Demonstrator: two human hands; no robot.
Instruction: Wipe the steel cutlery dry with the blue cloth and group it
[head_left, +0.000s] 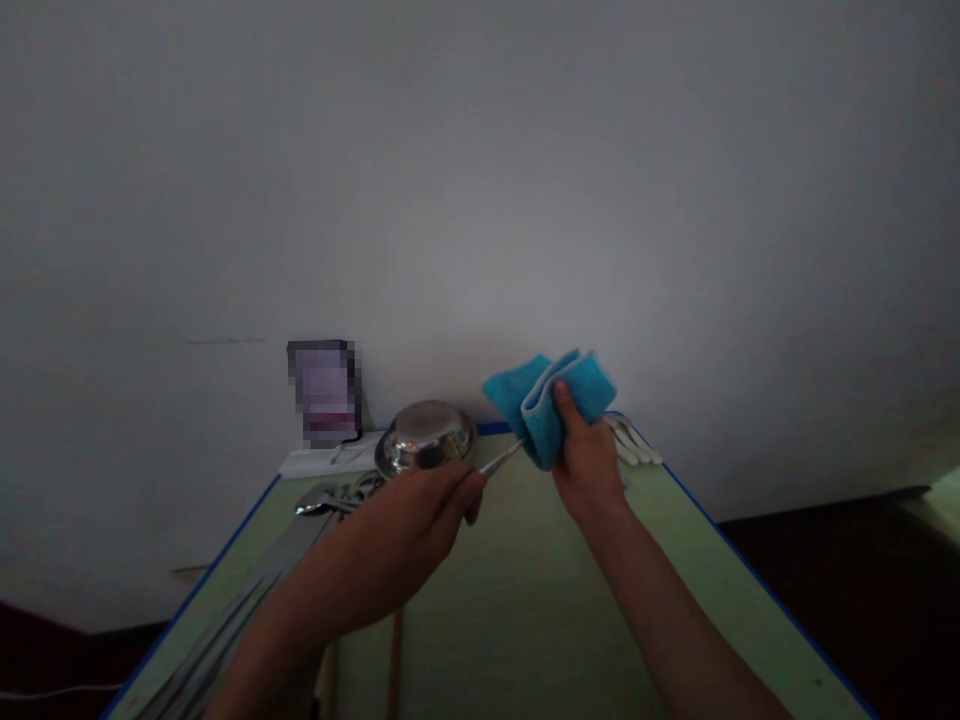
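My left hand (431, 505) is closed around one end of a slim, light-coloured utensil (501, 461). Its other end runs into the folds of a blue cloth (546, 435) with a pale edge, so I cannot tell what kind of utensil it is. My right hand (585, 450) grips the cloth, thumb pressed on top, above the far part of the green table. Behind my left hand, an upside-down shiny metal bowl (426, 432) rests near the wall. Several white-handled utensils (634, 442) lie just beyond my right wrist.
Shiny ladle-like utensils (319, 498) and long grey pieces (232, 610) lie along the left side of the green table (525, 610). Wooden sticks (395, 650) show below my left forearm. A dark-framed, blurred-out object (326, 392) leans on the wall (480, 200).
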